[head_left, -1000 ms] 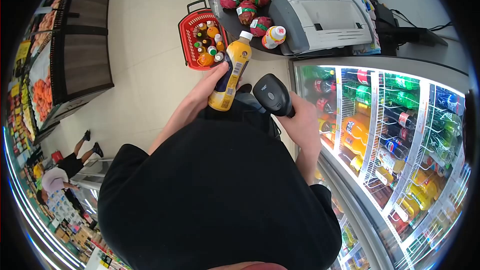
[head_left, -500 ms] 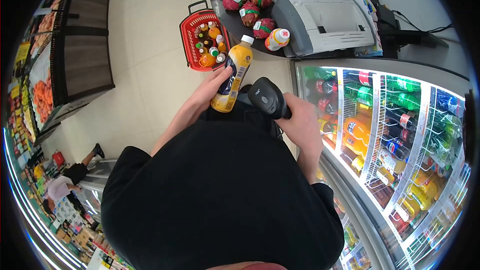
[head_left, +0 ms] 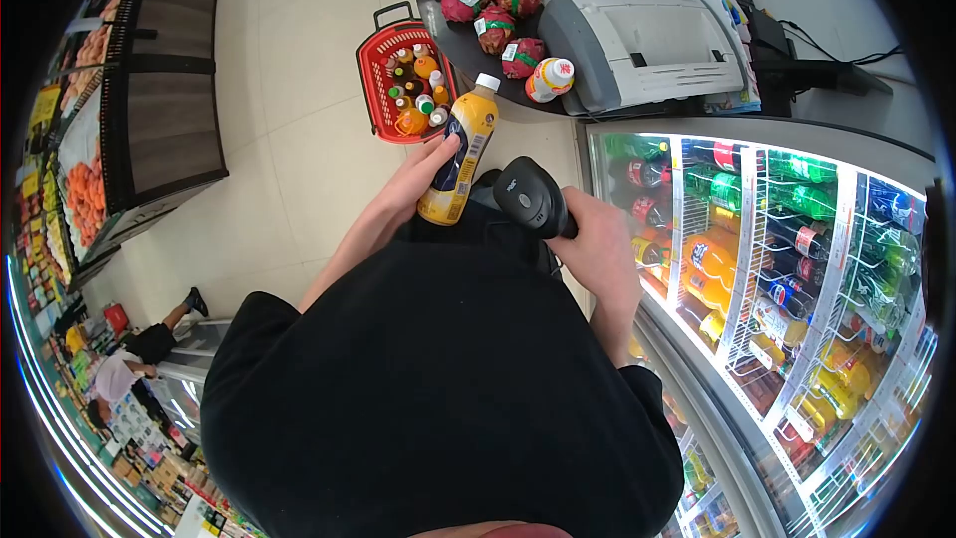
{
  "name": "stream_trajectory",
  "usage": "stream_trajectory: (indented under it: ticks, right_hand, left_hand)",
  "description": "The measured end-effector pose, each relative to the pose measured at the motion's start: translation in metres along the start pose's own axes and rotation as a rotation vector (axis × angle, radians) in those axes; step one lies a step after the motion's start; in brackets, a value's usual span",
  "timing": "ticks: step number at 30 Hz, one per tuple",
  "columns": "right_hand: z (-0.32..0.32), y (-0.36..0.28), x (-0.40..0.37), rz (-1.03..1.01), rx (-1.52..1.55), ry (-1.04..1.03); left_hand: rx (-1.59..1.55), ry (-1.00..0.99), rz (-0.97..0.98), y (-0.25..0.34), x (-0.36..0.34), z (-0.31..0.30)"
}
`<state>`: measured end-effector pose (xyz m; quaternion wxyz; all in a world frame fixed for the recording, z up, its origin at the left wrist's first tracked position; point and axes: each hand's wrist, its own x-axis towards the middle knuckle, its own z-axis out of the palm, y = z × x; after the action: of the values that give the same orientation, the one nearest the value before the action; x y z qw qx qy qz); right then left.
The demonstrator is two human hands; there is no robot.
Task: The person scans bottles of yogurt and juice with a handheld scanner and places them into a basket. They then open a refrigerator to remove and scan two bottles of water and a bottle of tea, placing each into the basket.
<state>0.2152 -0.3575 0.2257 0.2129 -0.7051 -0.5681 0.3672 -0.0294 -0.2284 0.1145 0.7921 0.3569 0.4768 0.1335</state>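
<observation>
left grip [head_left: 416,177]: closed round the yellow bottle [head_left: 471,149], thumb along its dark label. bottle is in front of the torso, tilted, white cap to the far side and a little right. the printed code sits on the right-hand face, clear of the thumb; presumably the hold is from the left to leave that face uncovered.

right grip [head_left: 599,244]: wrapped round the handle of the black scanner [head_left: 526,197], fingers mostly hidden, so trigger pressure cannot be told. scanner head leans left towards the bottle, near but apart; this angle probably suits facing the code.

surroundings: red basket [head_left: 369,90] just left of the bench [head_left: 461,46], open top up, filled with small bottles [head_left: 412,87]; likely there to be within reach of the left side. on the bench: banded red fruits [head_left: 495,30] in a loose group, a white-capped bottle [head_left: 549,81] beside the grey machine [head_left: 652,50]. lit fridge [head_left: 757,130] at right, drinks lying on its racks.
</observation>
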Motion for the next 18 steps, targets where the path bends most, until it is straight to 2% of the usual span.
stream_trajectory:
  ticks: [18]
  right_hand:
    - [-0.0007, 0.0067, -0.0047, -0.014, 0.004, 0.004]
  left_hand:
    - [0.018, 0.022, -0.005, 0.0018, -0.0004, 0.0079]
